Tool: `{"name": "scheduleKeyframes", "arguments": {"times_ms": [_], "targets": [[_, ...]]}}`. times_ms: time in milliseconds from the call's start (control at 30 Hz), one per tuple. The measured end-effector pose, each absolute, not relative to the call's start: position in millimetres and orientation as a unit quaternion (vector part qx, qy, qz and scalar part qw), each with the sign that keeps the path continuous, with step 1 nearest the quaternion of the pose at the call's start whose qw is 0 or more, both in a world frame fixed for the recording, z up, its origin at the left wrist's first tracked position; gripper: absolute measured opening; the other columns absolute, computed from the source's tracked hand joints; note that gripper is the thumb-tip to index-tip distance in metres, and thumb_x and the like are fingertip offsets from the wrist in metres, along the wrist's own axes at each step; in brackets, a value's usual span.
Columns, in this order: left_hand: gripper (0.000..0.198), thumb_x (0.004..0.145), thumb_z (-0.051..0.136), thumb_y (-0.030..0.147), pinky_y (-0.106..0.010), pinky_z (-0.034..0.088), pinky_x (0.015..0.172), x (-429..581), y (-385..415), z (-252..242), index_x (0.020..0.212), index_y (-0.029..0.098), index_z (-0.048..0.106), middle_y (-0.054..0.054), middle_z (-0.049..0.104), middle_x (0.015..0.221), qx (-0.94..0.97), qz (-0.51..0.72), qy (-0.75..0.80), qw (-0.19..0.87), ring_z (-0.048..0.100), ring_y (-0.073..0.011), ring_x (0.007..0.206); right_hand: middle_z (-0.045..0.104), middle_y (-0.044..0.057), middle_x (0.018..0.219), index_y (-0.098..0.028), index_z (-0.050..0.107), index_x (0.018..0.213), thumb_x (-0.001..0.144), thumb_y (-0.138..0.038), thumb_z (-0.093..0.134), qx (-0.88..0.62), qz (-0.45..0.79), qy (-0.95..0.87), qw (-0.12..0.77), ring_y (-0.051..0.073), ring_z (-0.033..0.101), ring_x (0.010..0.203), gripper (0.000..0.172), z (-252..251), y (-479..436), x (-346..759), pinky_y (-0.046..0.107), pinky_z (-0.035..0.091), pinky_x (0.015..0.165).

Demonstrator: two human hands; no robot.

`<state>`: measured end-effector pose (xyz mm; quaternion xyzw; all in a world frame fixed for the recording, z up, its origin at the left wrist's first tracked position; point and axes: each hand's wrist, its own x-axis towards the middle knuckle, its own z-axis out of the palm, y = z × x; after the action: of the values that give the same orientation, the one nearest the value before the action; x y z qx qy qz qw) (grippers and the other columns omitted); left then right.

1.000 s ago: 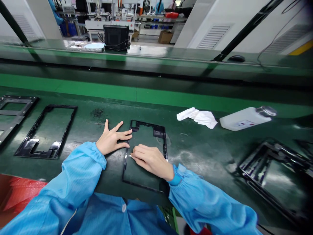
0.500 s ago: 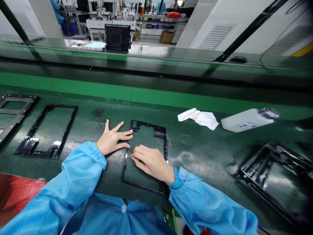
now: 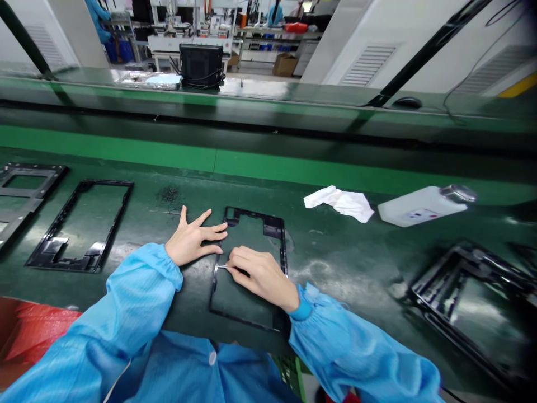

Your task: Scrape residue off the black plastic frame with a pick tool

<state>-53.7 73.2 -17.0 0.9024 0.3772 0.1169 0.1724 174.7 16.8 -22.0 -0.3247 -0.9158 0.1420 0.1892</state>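
Black frame [image 3: 274,227] lies beneath the right grip [image 3: 260,274] — pinching a slim metal tool [image 3: 222,267] — left grip [image 3: 193,240] spread at its edge.

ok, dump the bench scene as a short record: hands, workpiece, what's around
left_hand: left hand spread, fingertips at the workpiece's left rail
right_hand: right hand pinching a slim metal tool, tip at the same rail
workpiece: thin black frame, flat on the green bench
left_side: second black frame; grey frame, cut off by the picture edge
behind_left_hand: dark scraps
right_side: crumpled white wipe, white bottle with metallic cap, more black frames
unclear: tool type, mostly hidden by fingers
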Motion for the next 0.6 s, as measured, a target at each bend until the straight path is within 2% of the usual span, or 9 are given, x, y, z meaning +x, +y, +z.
{"name": "scheduleKeyframes", "arguments": {"times_ms": [167, 600], "targets": [[0.042, 0.092, 0.055, 0.052, -0.071, -0.018, 0.101, -53.4, 73.1, -16.8, 0.132, 0.037, 0.054, 0.000, 0.053, 0.138, 0.901, 0.120, 0.379, 0.172, 0.021, -0.0308, 0.144, 0.059, 0.003, 0.082, -0.019, 0.057, 0.085, 0.099, -0.022, 0.043, -0.337, 0.127, -0.914, 0.188, 0.015, 0.054, 0.077, 0.020, -22.7, 16.3, 173.5, 0.025, 0.036, 0.063], [0.043, 0.091, 0.054, 0.054, -0.069, -0.020, 0.101, -53.8, 73.7, -17.1, 0.131, 0.037, 0.054, 0.000, 0.053, 0.138, 0.900, 0.120, 0.379, 0.181, 0.020, -0.0299, 0.144, 0.061, 0.002, 0.083, -0.019, 0.057, 0.085, 0.097, -0.022, 0.046, -0.266, 0.243, -0.912, 0.197, 0.014, 0.057, 0.078, 0.017, -19.4, 17.6, 175.9, 0.022, 0.041, 0.066]]}}
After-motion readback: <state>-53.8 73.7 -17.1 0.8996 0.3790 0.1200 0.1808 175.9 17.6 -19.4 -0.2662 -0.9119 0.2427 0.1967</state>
